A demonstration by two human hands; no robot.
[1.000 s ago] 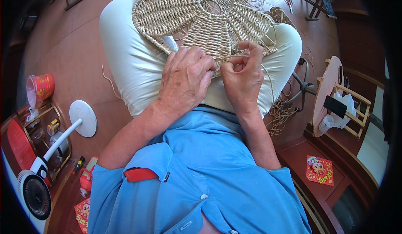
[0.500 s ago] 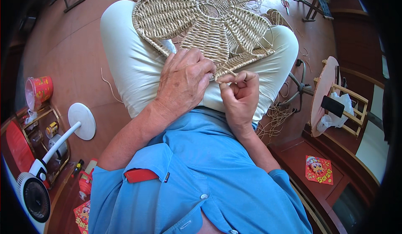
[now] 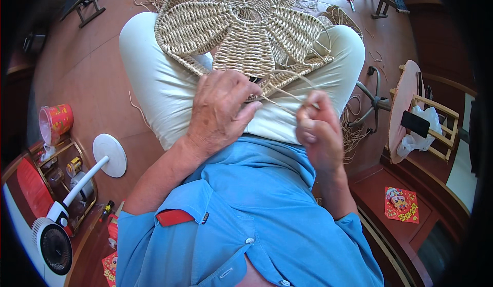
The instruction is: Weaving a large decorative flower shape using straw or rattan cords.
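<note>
Weave (image 3: pixel 244 53) lies ahead of both hands across the lap (image 3: pixel 267 124), near edge toward the body. Left hand (image 3: pixel 220 104) is the nearer one, touching that edge; fingertips hidden (back of the hand in the way), can't tell how tight the grip is. Right hand (image 3: pixel 323 127) sits off to the right, clear of the weave, a bit blurred, thumb and fingers pinched narrow on cord (image 3: pixel 278 103). Key relation: cord runs up-left from right hand to the near edge, just right of left hand; the edge itself slants up-right toward the right knee (image 3: pixel 345 46). Writing: yellow characters on the red card (image 3: pixel 402 205), yellow print on the red bucket (image 3: pixel 60 121), not transcribed. No label seen on weave or cord.
</note>
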